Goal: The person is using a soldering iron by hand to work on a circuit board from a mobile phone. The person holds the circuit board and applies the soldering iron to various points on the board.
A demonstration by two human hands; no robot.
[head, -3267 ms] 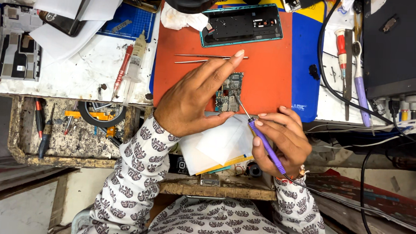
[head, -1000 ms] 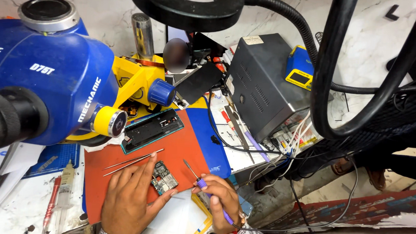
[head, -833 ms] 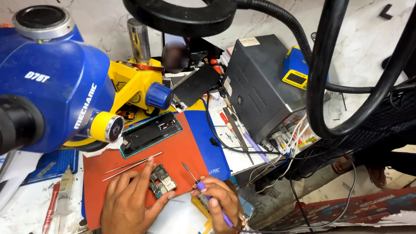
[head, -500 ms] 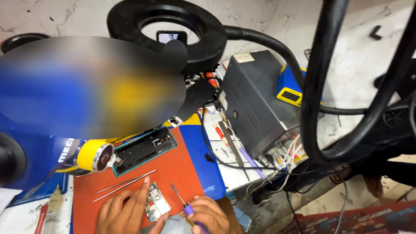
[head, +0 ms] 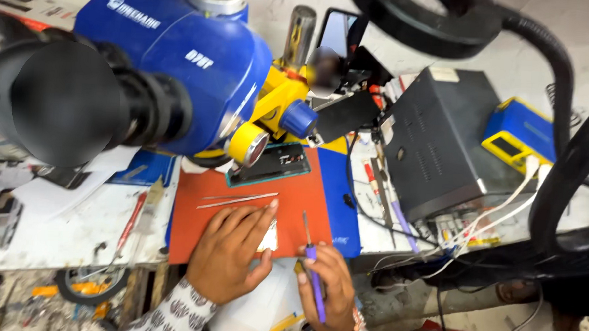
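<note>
Orange mat (head: 239,213) on surface: left hand (head: 228,252) spread flat, pressing small board (head: 269,237) at mat's 6 o'clock. Right hand (head: 325,286) pinches purple screwdriver (head: 313,275), tip at board's 3 o'clock.

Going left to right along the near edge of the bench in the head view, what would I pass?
Red pen → left hand → purple-handled tool in the right hand → grey metal box → blue and yellow device.

Electronics repair wkshop: microscope (head: 146,66), power supply (head: 434,152), tools.
</note>
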